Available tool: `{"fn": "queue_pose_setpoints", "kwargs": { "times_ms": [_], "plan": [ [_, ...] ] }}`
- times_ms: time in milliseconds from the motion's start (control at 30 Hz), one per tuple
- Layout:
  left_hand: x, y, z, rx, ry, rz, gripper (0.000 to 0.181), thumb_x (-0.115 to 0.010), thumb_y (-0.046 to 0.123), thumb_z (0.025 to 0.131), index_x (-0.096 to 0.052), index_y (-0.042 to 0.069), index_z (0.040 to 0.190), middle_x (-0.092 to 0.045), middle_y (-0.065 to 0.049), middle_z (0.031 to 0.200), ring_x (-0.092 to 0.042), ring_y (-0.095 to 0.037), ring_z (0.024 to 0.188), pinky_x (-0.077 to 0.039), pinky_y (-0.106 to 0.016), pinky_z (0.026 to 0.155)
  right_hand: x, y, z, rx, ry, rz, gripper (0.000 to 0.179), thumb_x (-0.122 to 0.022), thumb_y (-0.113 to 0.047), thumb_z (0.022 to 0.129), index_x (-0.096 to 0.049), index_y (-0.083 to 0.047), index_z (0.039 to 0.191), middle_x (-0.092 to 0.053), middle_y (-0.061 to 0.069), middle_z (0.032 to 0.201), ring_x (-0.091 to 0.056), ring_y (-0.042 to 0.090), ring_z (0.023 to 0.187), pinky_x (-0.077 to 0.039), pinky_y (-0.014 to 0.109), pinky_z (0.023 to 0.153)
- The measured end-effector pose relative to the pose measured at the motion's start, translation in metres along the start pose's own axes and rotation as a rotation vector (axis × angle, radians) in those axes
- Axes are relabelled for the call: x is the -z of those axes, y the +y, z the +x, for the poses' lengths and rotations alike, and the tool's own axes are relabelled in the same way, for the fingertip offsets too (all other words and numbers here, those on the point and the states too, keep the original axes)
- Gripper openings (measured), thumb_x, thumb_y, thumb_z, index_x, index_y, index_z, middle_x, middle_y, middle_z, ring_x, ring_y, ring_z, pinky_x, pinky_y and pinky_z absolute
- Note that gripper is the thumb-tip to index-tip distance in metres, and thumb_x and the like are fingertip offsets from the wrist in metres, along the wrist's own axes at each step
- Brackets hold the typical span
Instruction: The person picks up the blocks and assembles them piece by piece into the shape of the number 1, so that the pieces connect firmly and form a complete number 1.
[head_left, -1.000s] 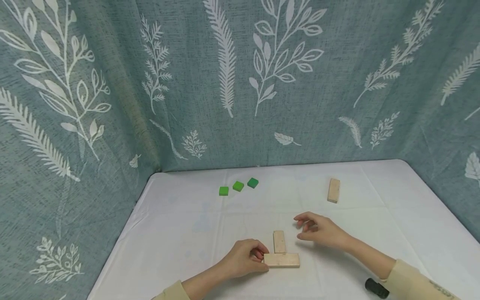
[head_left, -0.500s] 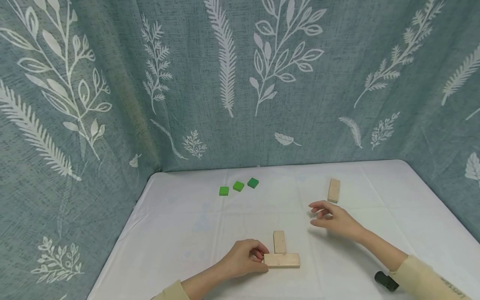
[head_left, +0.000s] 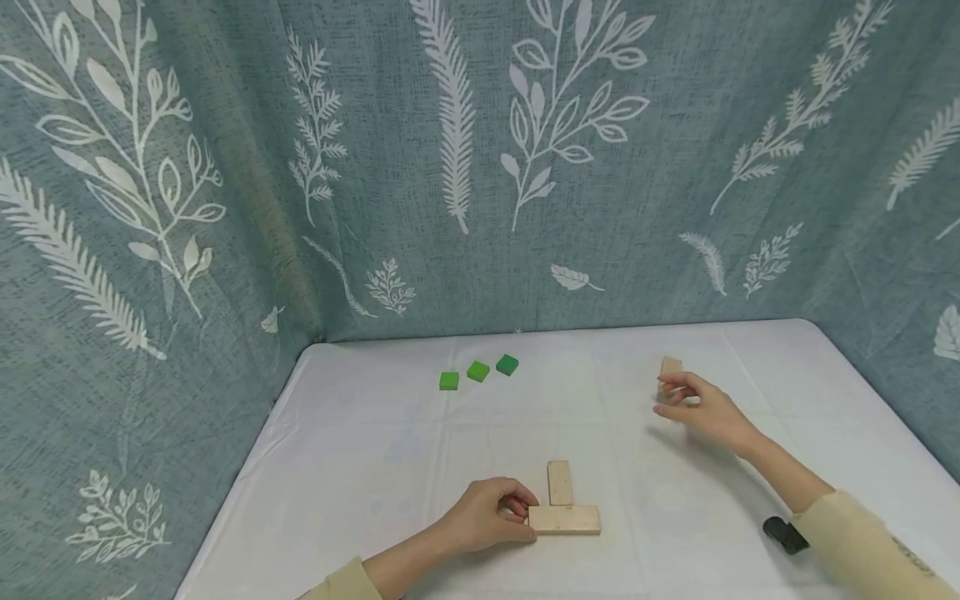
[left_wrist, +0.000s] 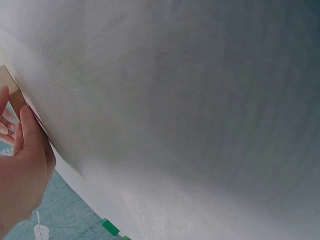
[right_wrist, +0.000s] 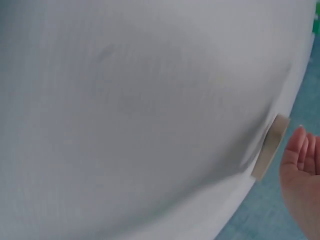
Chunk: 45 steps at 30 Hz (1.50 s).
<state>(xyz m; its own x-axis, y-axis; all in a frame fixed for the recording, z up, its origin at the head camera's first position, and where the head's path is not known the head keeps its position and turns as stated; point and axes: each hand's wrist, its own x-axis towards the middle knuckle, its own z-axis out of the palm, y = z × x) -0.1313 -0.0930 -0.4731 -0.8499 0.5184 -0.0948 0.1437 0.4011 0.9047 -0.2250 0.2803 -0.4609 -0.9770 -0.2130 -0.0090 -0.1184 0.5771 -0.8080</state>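
In the head view my left hand pinches the left end of a wooden block lying crosswise, thumb in front and fingers behind. A second wooden block points away from me, its near end against the back of the first. My right hand hovers by a third wooden block at the far right and hides part of it. Its fingers are loosely bent. The right wrist view shows that block beside the right hand, with a gap between them.
Three small green tiles lie in a row at the back of the white-covered table. A dark cylindrical object is by the right sleeve. A patterned teal curtain hangs behind and at the sides.
My right hand has moved away and to the right, from near the two joined blocks to the far block. The left hand and its block stay in place.
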Motion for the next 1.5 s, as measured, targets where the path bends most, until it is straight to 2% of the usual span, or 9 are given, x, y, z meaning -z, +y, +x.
{"fn": "queue_pose_setpoints", "kwargs": {
  "times_ms": [300,567,933,1500],
  "plan": [
    [0.000,-0.002,0.001,0.007,0.000,-0.014,0.028,-0.082,0.003,0.075,-0.068,0.003,0.099,-0.061,0.000,0.086,-0.059,-0.010,0.078,-0.051,-0.015,0.069,0.016,0.015,0.010,-0.035,0.026,-0.056,0.072,-0.069,-0.038,0.091,-0.038,0.001,0.143,-0.047,0.023,0.136,-0.044,0.035,0.119,-0.044,0.045,0.085],
    [0.000,-0.002,0.001,0.010,0.001,-0.019,0.028,-0.082,0.004,0.074,-0.068,0.003,0.099,-0.061,0.000,0.085,-0.059,-0.010,0.077,-0.050,-0.015,0.069,0.019,0.023,0.019,-0.024,0.027,-0.106,0.080,-0.073,-0.034,0.088,-0.034,0.009,0.142,-0.046,0.028,0.133,-0.044,0.041,0.117,-0.045,0.050,0.088],
    [-0.001,-0.002,0.001,0.016,0.016,-0.010,0.029,-0.083,0.004,0.073,-0.069,0.004,0.099,-0.062,0.000,0.085,-0.059,-0.010,0.077,-0.050,-0.016,0.069,0.023,0.029,0.032,-0.051,-0.018,-0.140,0.096,-0.078,-0.034,0.083,-0.022,0.015,0.145,-0.040,0.032,0.133,-0.041,0.047,0.118,-0.039,0.058,0.095],
    [-0.001,-0.004,0.001,0.013,0.015,0.009,0.028,-0.083,0.007,0.074,-0.069,0.006,0.098,-0.061,0.004,0.083,-0.058,-0.006,0.076,-0.050,-0.016,0.069,0.023,0.030,0.039,-0.031,-0.081,-0.172,0.100,-0.079,-0.033,0.081,-0.019,0.016,0.145,-0.037,0.034,0.134,-0.039,0.047,0.117,-0.039,0.059,0.094]
  ]
}}
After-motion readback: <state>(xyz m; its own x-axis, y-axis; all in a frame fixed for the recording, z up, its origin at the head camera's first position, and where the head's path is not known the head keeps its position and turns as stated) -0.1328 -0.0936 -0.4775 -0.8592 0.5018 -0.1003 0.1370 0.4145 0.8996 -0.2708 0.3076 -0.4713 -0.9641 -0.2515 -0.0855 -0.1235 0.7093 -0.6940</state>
